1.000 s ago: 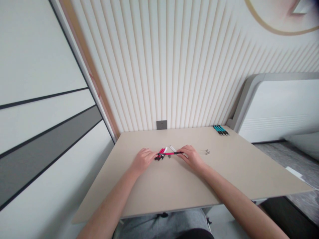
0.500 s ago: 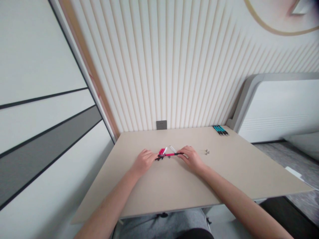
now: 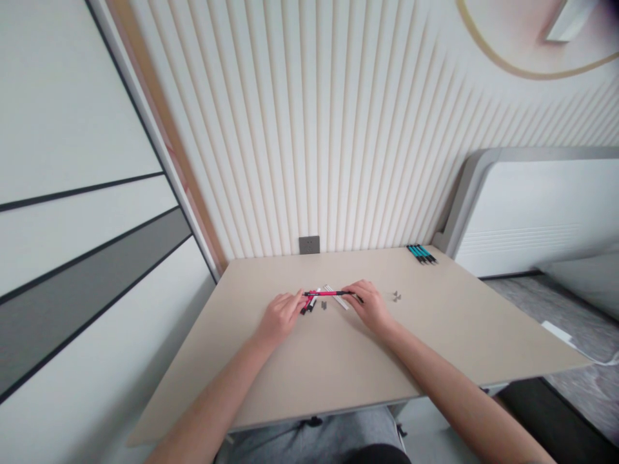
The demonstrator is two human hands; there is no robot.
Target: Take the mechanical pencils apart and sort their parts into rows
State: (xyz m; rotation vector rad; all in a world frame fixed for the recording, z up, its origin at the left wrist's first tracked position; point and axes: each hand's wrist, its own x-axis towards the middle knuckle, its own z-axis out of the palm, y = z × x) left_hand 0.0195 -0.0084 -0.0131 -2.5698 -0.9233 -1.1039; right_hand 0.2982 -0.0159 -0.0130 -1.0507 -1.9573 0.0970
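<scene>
1. Both forearms reach forward over the near part of the pale surface (image 3: 309, 380); the hands are well apart from each other, with one pen spanning the gap.
2. Left hand (image 3: 282, 316): thumb and fingertips pinched together on the left end of the red pen (image 3: 331, 293). The remaining fingers are curled; their exact spread cannot be told.
3. Right hand (image 3: 368, 303): thumb and fingers closed on the pen's dark right end. A dark tip shows among these fingers; whether it belongs to the pen cannot be told.
4. The red pen is held roughly level between the hands, its red middle uncovered.
5. Just below the pen, between the hands, lie small grey pieces (image 3: 324, 305), close together.
6. Just beside the left hand's fingertips lie red and white barrels (image 3: 311, 303) with black ends, partly hidden by the hand and pen; the count is unclear.
7. Slim white sticks (image 3: 341, 301) lie slantwise near the right hand's fingers, passing beneath the pen in view.
8. Right of the right hand, apart from it, are small grey-tipped parts (image 3: 397, 296).
9. Beyond and well right of both hands, teal-and-black pens (image 3: 422, 254) lie side by side.
10. Ahead of the hands, a dark socket (image 3: 309, 245) is set in the ribbed wall (image 3: 309, 129).
</scene>
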